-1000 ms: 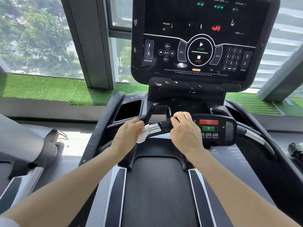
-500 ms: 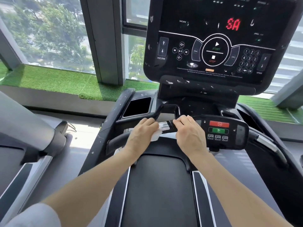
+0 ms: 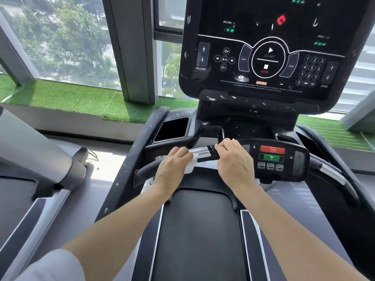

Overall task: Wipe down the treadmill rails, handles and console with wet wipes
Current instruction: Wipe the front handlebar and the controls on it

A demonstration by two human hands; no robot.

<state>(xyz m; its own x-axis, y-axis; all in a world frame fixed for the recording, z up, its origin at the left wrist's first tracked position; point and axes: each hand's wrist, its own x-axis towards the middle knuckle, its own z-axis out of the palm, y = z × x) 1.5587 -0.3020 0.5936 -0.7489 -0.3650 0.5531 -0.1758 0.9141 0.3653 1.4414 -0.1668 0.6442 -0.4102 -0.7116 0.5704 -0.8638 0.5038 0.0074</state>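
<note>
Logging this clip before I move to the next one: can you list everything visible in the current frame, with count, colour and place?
Console: one, black with lit symbols, top right.
Small control panel: one, black with red and green buttons, on the front bar.
Handle: one, silver and black, between the hands.
Wet wipe: one, white, under the left hand against the handle.
Cup recess: one, black, left of the console post.
Belt: one, dark grey, bottom centre.
Neighbouring treadmill: one, grey, far left.
Artificial grass: green strip along the window sill.
Left hand: grips the wipe.
Right hand: grips the handle.
</note>
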